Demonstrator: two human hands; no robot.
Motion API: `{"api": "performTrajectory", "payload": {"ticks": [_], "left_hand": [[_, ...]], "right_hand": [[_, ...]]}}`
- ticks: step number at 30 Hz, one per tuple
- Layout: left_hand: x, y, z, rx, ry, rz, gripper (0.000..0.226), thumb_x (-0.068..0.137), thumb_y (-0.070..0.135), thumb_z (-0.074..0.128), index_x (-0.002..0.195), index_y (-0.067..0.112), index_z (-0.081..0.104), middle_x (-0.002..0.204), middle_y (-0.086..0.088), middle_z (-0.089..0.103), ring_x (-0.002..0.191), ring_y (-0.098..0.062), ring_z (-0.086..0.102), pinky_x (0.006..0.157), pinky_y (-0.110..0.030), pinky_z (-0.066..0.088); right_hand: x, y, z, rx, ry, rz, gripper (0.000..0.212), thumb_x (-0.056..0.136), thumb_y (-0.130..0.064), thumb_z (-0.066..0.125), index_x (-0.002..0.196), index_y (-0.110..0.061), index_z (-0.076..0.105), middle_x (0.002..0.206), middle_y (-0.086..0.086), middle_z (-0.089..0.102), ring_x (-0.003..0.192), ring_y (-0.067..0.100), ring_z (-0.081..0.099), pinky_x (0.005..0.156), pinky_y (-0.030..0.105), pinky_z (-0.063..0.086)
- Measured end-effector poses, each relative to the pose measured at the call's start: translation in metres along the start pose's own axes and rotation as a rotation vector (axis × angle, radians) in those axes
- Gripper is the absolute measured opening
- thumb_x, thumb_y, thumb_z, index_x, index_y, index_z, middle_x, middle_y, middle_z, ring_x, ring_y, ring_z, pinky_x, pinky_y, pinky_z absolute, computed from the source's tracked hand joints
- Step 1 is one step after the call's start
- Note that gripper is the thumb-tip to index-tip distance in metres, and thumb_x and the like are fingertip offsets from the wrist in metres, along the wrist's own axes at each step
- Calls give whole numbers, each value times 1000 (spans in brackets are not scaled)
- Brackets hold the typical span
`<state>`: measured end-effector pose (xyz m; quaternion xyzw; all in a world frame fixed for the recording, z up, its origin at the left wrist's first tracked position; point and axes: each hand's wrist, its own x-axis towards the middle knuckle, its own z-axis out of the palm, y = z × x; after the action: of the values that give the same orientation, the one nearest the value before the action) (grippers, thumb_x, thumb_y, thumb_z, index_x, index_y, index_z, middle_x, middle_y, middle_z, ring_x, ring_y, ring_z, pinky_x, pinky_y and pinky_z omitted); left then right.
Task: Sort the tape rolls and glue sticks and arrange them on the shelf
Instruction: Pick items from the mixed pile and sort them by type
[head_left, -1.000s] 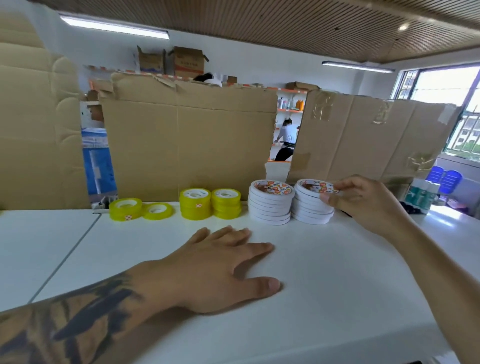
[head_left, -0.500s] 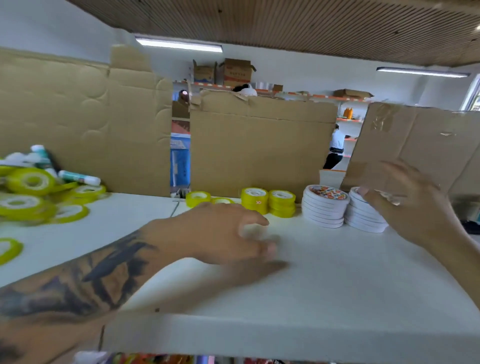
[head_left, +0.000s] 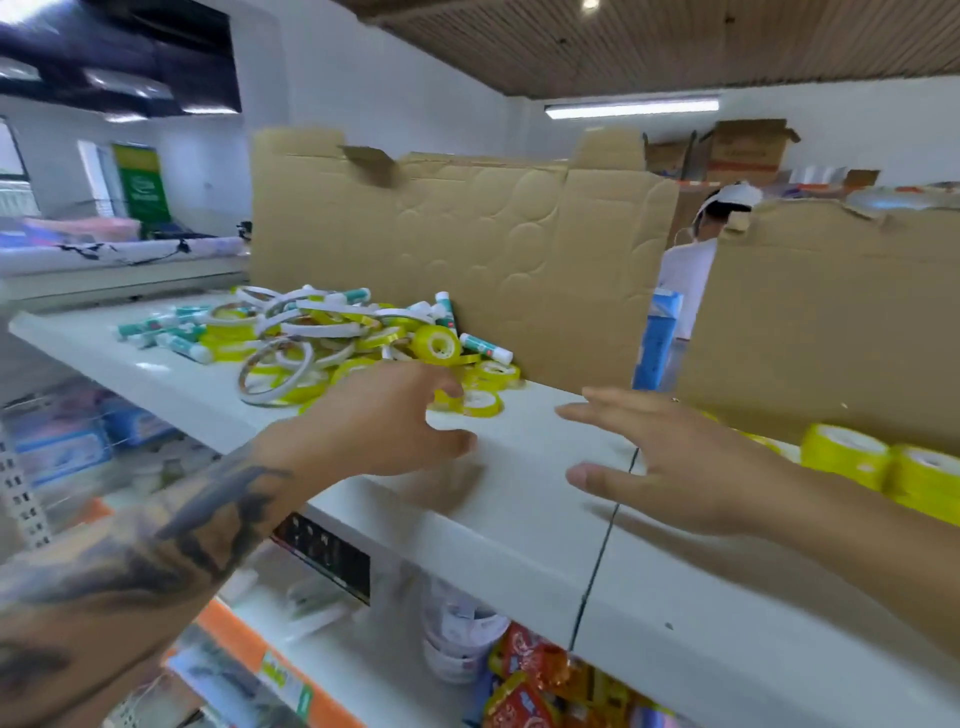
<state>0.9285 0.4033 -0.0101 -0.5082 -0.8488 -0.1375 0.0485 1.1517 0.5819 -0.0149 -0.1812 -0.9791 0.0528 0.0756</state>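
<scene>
The view has swung left since the earlier frame, bringing the unsorted heap (head_left: 332, 343) of tape rolls and glue sticks into sight on the shelf (head_left: 519, 519). The left hand (head_left: 384, 421) reaches toward it, fingers loosely curled on nothing; the right hand (head_left: 691, 467) hovers spread and empty. Stacked yellow rolls (head_left: 883, 462) stand sorted at right; most of the heap remains.
</scene>
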Motion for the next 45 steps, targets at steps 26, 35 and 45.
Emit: {"api": "performTrajectory", "payload": {"ticks": [26, 35, 45], "left_hand": [[17, 84, 8, -665, -211, 456, 70, 78, 23, 88, 134, 44, 52, 115, 27, 70, 77, -5, 61, 76, -27, 53], [30, 154, 24, -631, -286, 607, 74, 78, 35, 88, 136, 57, 46, 131, 17, 63, 84, -8, 67, 82, -33, 57], [46, 164, 53, 5, -417, 445, 85, 78, 89, 36, 154, 56, 19, 165, 17, 24, 151, -14, 25, 121, -37, 26]], "right_hand": [[-59, 15, -14, 355, 375, -14, 48, 70, -70, 68, 111, -43, 65, 111, -31, 64, 110, -3, 60, 86, 25, 52], [-115, 52, -14, 353, 438, 130, 38, 69, -65, 71, 98, -41, 72, 99, -20, 70, 106, 1, 61, 85, 29, 53], [-98, 121, -26, 85, 374, 414, 26, 93, -55, 61, 110, -36, 58, 112, -11, 66, 111, 13, 58, 83, 31, 40]]}}
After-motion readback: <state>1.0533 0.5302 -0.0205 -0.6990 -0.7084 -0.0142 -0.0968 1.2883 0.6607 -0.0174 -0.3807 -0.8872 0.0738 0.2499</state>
